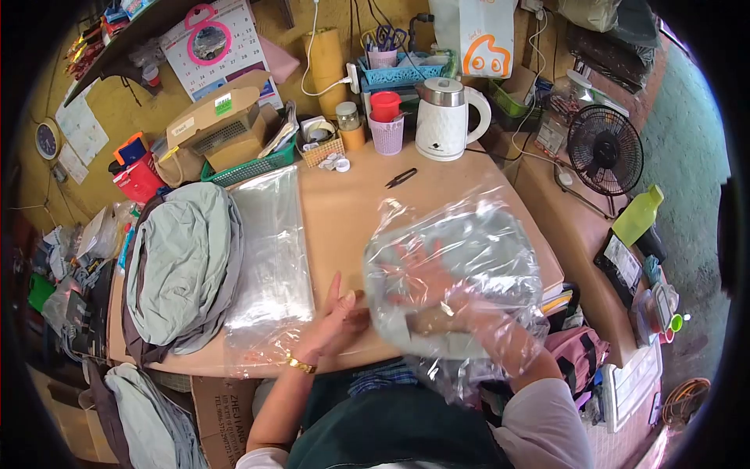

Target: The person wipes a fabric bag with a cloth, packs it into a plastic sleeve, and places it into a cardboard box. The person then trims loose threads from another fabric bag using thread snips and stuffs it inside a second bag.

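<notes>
I see one grey fabric bundle inside a clear plastic bag, a fabric pile unbagged; my left hand is open, empty, my right hand spread under plastic.

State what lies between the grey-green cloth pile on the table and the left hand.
Flat clear plastic lies between the cloth pile and the left hand, in the head view.

Clear plastic bag, crinkled, glossy, around pale grey-green fabric, over front edge of table.
</notes>
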`<action>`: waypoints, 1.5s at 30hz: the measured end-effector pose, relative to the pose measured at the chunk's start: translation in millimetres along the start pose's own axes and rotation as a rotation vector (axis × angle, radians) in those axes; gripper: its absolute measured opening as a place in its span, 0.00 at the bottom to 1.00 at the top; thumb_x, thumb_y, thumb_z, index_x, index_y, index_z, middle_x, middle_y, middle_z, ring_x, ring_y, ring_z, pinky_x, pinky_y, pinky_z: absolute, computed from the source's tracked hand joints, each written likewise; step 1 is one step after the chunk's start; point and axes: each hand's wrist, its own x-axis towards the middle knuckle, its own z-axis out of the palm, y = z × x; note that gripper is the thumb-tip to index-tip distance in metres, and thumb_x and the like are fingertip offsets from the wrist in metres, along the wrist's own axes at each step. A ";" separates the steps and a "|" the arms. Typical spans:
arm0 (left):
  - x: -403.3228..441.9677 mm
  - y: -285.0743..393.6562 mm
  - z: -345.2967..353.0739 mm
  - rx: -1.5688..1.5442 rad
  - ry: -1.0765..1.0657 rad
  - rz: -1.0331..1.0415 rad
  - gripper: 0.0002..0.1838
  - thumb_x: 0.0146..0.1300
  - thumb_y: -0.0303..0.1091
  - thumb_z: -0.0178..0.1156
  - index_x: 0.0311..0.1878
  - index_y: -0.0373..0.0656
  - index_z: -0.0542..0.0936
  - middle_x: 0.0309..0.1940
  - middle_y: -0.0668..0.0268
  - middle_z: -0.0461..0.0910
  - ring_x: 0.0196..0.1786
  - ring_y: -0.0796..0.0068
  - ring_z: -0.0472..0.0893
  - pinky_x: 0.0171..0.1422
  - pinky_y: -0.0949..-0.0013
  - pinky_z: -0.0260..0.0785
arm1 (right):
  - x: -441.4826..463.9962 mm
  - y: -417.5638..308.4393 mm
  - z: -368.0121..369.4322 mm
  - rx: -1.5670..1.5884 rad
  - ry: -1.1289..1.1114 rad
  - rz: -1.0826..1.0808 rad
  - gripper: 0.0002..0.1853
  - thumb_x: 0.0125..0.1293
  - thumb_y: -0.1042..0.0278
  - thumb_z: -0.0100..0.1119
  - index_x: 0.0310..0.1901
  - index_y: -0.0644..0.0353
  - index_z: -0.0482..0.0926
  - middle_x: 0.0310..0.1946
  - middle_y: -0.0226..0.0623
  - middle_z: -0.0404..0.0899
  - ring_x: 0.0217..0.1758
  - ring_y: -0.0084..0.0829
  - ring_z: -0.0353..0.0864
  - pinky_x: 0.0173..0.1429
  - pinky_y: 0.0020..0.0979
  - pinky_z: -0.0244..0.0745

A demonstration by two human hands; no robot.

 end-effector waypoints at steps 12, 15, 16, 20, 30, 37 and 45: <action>-15.2 -5.2 59.1 -0.343 0.136 0.046 0.59 0.60 0.25 0.68 0.78 0.48 0.29 0.72 0.47 0.56 0.70 0.57 0.65 0.68 0.56 0.68 | -5.1 77.4 36.8 0.231 0.179 -0.028 0.41 0.62 0.24 0.43 0.71 0.41 0.66 0.75 0.59 0.49 0.79 0.61 0.41 0.72 0.74 0.33; -5.4 -4.4 40.8 -0.773 0.072 -0.118 0.43 0.67 0.28 0.61 0.77 0.48 0.44 0.69 0.54 0.64 0.65 0.62 0.73 0.64 0.55 0.72 | -8.2 75.8 10.1 -0.113 0.321 0.238 0.41 0.62 0.21 0.41 0.72 0.34 0.65 0.79 0.51 0.38 0.79 0.65 0.33 0.70 0.77 0.29; -1.6 -2.0 34.7 -1.020 -0.044 -0.219 0.37 0.68 0.28 0.59 0.76 0.46 0.53 0.67 0.56 0.68 0.62 0.65 0.75 0.63 0.56 0.74 | -3.2 72.6 9.5 -0.111 0.323 0.240 0.41 0.62 0.21 0.41 0.72 0.34 0.65 0.79 0.51 0.38 0.79 0.65 0.33 0.70 0.77 0.29; 8.8 -36.3 40.5 -0.554 0.228 -0.023 0.22 0.67 0.24 0.60 0.63 0.38 0.70 0.54 0.60 0.80 0.57 0.70 0.79 0.58 0.65 0.78 | 25.2 84.9 33.0 -0.016 0.212 -0.006 0.42 0.59 0.22 0.46 0.72 0.34 0.65 0.78 0.53 0.38 0.79 0.66 0.33 0.72 0.74 0.30; -27.2 0.0 58.7 -0.780 0.309 -0.108 0.31 0.63 0.27 0.66 0.67 0.41 0.65 0.36 0.68 0.83 0.42 0.74 0.83 0.54 0.64 0.77 | 32.5 93.9 29.4 0.104 0.306 0.304 0.40 0.59 0.31 0.56 0.69 0.44 0.67 0.72 0.55 0.56 0.76 0.57 0.50 0.72 0.73 0.37; -32.3 7.7 69.5 -0.476 0.303 0.208 0.23 0.59 0.25 0.70 0.55 0.40 0.72 0.46 0.65 0.80 0.47 0.76 0.81 0.52 0.71 0.76 | 14.3 76.0 17.9 -0.123 0.333 0.423 0.41 0.63 0.30 0.48 0.74 0.42 0.60 0.78 0.51 0.40 0.79 0.63 0.29 0.69 0.78 0.31; -42.4 24.5 68.5 -0.068 0.291 0.172 0.46 0.51 0.25 0.75 0.71 0.36 0.58 0.56 0.58 0.75 0.57 0.71 0.77 0.59 0.68 0.74 | 20.3 91.1 73.1 0.343 0.598 0.100 0.43 0.56 0.25 0.54 0.70 0.41 0.66 0.72 0.59 0.52 0.72 0.69 0.53 0.64 0.80 0.41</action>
